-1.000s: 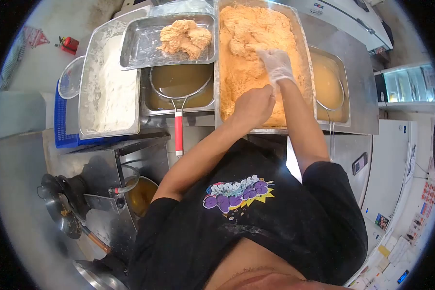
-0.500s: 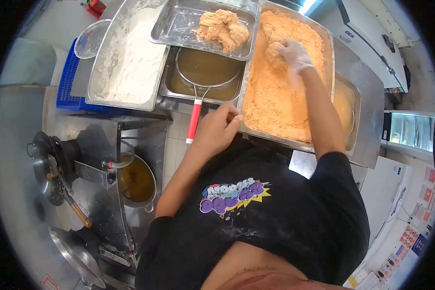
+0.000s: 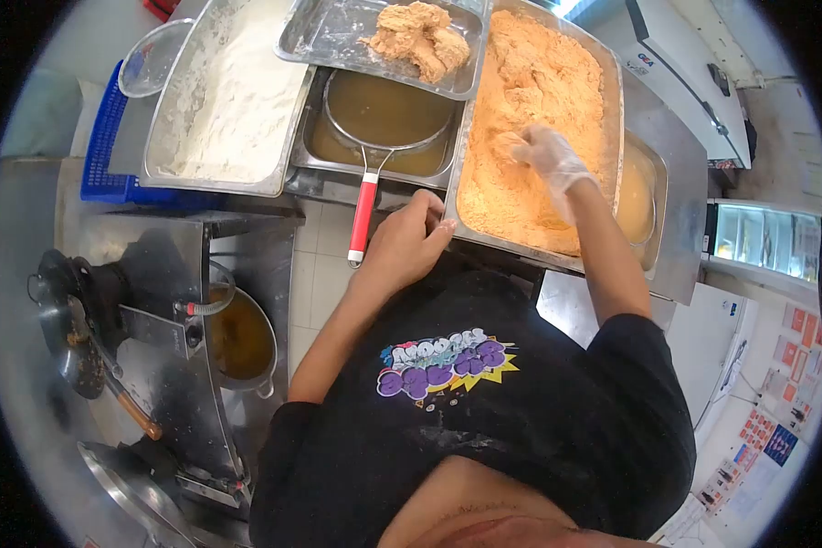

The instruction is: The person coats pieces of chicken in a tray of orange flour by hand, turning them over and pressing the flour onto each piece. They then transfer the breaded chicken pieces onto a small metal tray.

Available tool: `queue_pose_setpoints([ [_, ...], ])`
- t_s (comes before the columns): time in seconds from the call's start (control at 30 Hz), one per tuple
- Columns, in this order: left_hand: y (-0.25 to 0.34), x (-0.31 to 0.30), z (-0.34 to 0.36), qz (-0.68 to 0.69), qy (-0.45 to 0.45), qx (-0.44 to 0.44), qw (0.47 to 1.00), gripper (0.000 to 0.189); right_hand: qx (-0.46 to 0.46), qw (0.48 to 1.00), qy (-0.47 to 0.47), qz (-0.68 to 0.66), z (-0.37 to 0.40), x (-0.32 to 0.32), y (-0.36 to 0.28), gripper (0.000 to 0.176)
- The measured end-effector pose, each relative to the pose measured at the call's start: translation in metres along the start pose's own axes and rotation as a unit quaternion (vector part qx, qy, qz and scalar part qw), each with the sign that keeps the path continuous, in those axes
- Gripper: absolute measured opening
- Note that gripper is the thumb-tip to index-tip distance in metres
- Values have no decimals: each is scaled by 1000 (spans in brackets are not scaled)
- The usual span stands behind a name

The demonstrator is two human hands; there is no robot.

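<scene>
My right hand (image 3: 553, 163), in a clear glove, reaches into a deep metal tray (image 3: 541, 262) of orange breading (image 3: 521, 205). Its fingers are closed at a breading-covered lump (image 3: 506, 144); the coating hides what lies inside. My bare left hand (image 3: 406, 239) is at the near left corner of the same tray, thumb and fingers curled against the rim. Left of the tray, a strainer with a red handle (image 3: 363, 217) lies over a pan of cloudy liquid (image 3: 388, 108). Above that pan, a shallow metal tray (image 3: 324, 41) holds breaded pieces (image 3: 420, 41).
A tray of white flour (image 3: 233, 100) stands at the left beside a blue basket (image 3: 110, 151). Behind my right forearm is a pan of yellowish liquid (image 3: 637, 196). Lower left, a pot of dark oil (image 3: 244, 338) and woks (image 3: 82, 356) sit by the stove.
My right hand has come nearer to me within the breading. My left hand stays by the tray corner. The whole view has shifted slightly with my head.
</scene>
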State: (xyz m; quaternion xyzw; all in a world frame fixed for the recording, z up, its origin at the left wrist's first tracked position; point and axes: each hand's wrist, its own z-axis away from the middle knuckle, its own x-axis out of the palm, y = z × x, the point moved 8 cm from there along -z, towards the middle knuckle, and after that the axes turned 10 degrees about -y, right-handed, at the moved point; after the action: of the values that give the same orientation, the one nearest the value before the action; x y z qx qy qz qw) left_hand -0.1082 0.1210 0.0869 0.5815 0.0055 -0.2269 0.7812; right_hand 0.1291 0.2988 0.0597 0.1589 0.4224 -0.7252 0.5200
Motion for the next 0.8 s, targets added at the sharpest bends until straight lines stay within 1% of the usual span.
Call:
queue_pose_setpoints([
  [0.03, 2, 2, 0, -15, -9, -4, 1000, 32, -2, 1000, -8, -24, 7, -1, 5, 30],
  [0.07, 4, 2, -1, -32, -19, -6, 999, 35, -2, 1000, -10, -21, 10, 6, 17, 30],
  [0.1, 6, 1, -1, -29, -19, -5, 999, 35, -68, 995, 17, 70, 12, 15, 22, 35],
  [0.17, 5, -2, -2, -80, -5, -29, 996, 47, -130, 976, 42, 169, 13, 17, 21, 40],
  [0.2, 7, -3, -3, -76, -4, -29, 997, 47, -59, 996, -15, 61, 4, 21, 40, 47],
  [0.23, 4, -3, -5, -72, -16, -57, 996, 50, 14, 996, -72, -49, -1, 29, 56, 54],
  [0.27, 0, -1, -5, -68, -32, -85, 994, 54, 16, 996, -72, -48, -5, 30, 61, 54],
  [0.3, -3, 2, -6, -66, -35, -84, 994, 54, 26, 997, -76, 19, -8, 32, 67, 56],
  [0.33, -6, 6, -8, -93, -23, -77, 992, 57, 37, 993, -79, 86, -9, 32, 72, 58],
  [0.37, -5, 6, -10, -120, -11, -71, 990, 61, 39, 992, -79, 88, 2, 26, 63, 58],
  [0.4, -5, 7, -11, -117, -12, -72, 990, 61, 21, 991, -107, -81, 15, 24, 52, 52],
  [0.43, -8, 11, -12, -112, -46, -97, 988, 61, 1, 960, -133, -246, 21, 24, 40, 46],
  [0.47, -13, 15, -12, -107, -81, -124, 983, 61, 1, 960, -138, -243, 15, 29, 44, 46],
  [0.5, -18, 16, -13, -104, -82, -128, 983, 61, -1, 938, -145, -315, 8, 40, 54, 39],
  [0.53, -24, 21, -17, -100, -100, -112, 984, 60, -4, 910, -149, -387, 9, 45, 51, 32],
  [0.57, -27, 26, -21, -95, -117, -95, 984, 60, -1, 910, -149, -386, 9, 48, 49, 32],
  [0.63, -33, 31, -24, -69, -120, -83, 987, 58, 68, 960, -97, -255, 8, 52, 51, 25],
  [0.67, -33, 32, -25, -43, -118, -70, 990, 56, 69, 960, -101, -253, 6, 51, 45, 25],
  [0.73, -32, 33, -26, -31, -115, -72, 990, 55, 93, 928, -93, -347, 5, 52, 45, 25],
  [0.77, -29, 31, -26, -22, -110, -69, 991, 53, 99, 929, -97, -344, 2, 54, 46, 25],
  [0.8, -27, 30, -27, -16, -109, -74, 991, 53, 112, 934, -75, -332, -4, 51, 49, 24],
])
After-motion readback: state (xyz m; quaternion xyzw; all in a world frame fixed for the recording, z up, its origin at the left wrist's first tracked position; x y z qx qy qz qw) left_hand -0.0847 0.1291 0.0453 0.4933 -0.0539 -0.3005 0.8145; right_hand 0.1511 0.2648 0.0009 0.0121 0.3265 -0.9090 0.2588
